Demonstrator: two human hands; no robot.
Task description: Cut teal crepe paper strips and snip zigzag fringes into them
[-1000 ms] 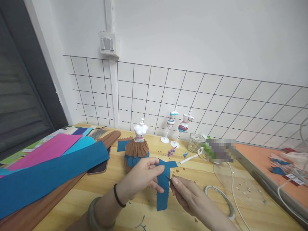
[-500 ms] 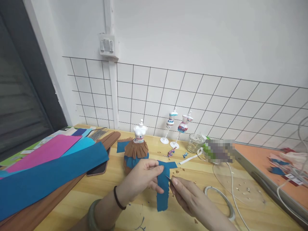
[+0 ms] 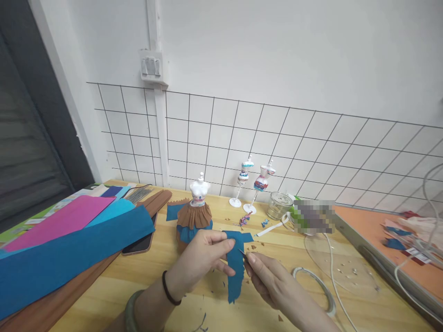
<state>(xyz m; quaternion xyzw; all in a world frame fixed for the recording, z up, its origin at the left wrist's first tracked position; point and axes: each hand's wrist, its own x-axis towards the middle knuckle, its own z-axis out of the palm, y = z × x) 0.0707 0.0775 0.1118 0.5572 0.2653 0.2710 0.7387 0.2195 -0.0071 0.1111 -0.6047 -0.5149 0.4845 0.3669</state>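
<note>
My left hand [image 3: 212, 251] pinches the upper part of a blue strip [image 3: 236, 276] that looks like crepe paper or cloth and hangs down over the table. Small notches run along the strip's right edge. In my right hand [image 3: 266, 276] is a thin, dark-tipped tool, apparently small scissors [image 3: 242, 253], its tip at that notched edge; my fingers hide most of it. Just behind my left hand stands a small white dress form [image 3: 200, 191] wearing a brown ruffle [image 3: 194, 216] over a blue skirt [image 3: 194, 232].
Sheets of blue [image 3: 76, 249], pink [image 3: 62, 221] and brown material cover the left side, partly over a phone [image 3: 138, 242]. Two small dress forms stand behind, near a glass jar [image 3: 280, 206]. A tape roll [image 3: 320, 286], white cable [image 3: 332, 276] and scraps lie right.
The blue strip's lower end has swung slightly right and turned a little. Both hands keep their grip in nearly the same place, and the view has shifted slightly.
</note>
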